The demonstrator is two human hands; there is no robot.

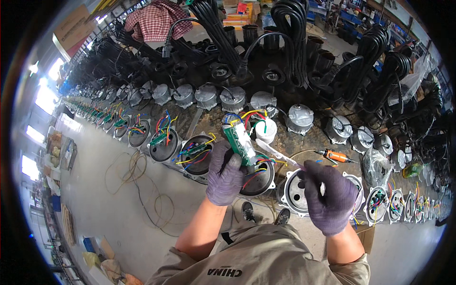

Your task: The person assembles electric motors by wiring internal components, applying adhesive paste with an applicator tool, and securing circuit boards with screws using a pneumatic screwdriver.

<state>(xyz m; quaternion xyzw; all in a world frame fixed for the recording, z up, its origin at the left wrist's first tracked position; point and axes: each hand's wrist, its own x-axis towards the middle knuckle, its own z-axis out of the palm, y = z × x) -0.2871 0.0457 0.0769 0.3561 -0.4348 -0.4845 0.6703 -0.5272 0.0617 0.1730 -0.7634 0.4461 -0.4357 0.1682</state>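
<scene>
My left hand [224, 176], in a purple-grey knit glove, grips a green circuit board [240, 142] with colored wires at its far end. White paste coats part of the board's face. A flat, pale spatula [275, 151] is pinched in my gloved right hand [331, 198], its whitish blade pointing left toward the board. Behind the blade stands a small white tub [266, 131]. Just below the board lies an open round metal housing [259, 181] with wires inside, partly hidden by my left hand. Another open housing [295, 194] with holes sits left of my right hand.
Open housings [164, 145] with boards and wires line the bench's near edge. Behind them run silver motors [299, 118] and bundled black cables [290, 42]. An orange power screwdriver [335, 156] lies at right. A thin hose [135, 171] coils on the floor at left.
</scene>
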